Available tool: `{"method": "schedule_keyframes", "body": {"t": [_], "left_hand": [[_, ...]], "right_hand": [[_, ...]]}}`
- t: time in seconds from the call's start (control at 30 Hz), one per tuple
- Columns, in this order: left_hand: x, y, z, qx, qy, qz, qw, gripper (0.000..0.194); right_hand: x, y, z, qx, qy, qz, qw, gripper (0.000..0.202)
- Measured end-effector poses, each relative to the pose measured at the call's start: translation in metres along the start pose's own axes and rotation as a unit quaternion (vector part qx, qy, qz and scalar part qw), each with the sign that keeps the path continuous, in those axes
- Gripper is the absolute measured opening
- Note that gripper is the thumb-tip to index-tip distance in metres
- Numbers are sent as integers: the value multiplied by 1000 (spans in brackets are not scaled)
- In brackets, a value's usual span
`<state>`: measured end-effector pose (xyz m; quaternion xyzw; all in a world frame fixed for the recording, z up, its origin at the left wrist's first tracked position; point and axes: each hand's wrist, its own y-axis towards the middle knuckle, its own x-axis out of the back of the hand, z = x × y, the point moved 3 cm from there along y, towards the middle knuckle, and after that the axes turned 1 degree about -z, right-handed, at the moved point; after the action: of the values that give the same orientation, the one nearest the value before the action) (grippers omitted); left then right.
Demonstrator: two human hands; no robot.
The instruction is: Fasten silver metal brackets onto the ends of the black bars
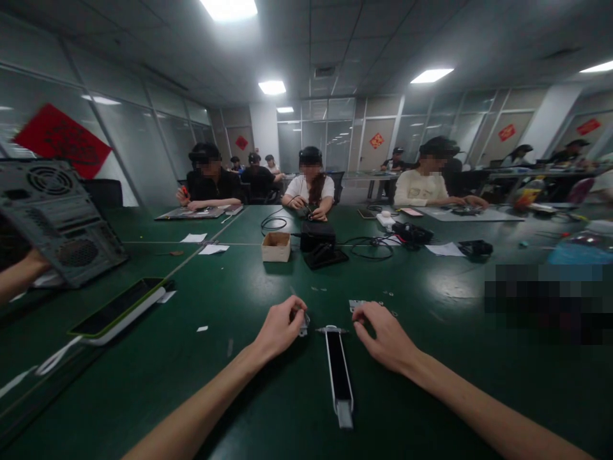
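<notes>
My left hand (pixel 281 324) is closed, thumb and fingers around a small silvery metal piece (pixel 304 326) that they partly cover. My right hand (pixel 382 332) has its fingers curled in at a small metal plate (pixel 355 305) with holes; the fingers hide part of it, and the grip is only partly visible. Between the hands lies a long, narrow device (pixel 339 367) with a black face, white side edges and a pale end piece toward me. At its far end a thin metal crosspiece (pixel 331 329) sticks out on both sides.
Tiny loose parts (pixel 393 313) lie beyond my right hand. Farther off stand a small cardboard box (pixel 276 248) and a black device (pixel 318 236) with cables. At left are a green-edged tablet-like device (pixel 119 306) and a computer case (pixel 71 220) touched by another person's hand. Several people sit across the table.
</notes>
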<state>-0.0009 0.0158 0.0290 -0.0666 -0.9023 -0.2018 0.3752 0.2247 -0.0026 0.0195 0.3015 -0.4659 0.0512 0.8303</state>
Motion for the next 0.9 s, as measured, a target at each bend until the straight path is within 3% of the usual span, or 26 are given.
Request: {"method": "schedule_keyframes", "body": {"t": [0.17,0.47,0.73,0.9], "left_hand": [[-8,-3,-3,-1,23,40,999,11],[-10,-7,-6,-10,18,31,999,10],[-18,-10,-7,-57,133,40,989,10],[-16,-11,-12,-78,130,59,987,11]], "right_hand": [[-3,-1,9,42,-6,74,996,10],[-9,-3,3,82,16,51,995,9],[-10,-3,2,92,24,63,993,10],[-10,-3,3,96,23,65,993,11]]}}
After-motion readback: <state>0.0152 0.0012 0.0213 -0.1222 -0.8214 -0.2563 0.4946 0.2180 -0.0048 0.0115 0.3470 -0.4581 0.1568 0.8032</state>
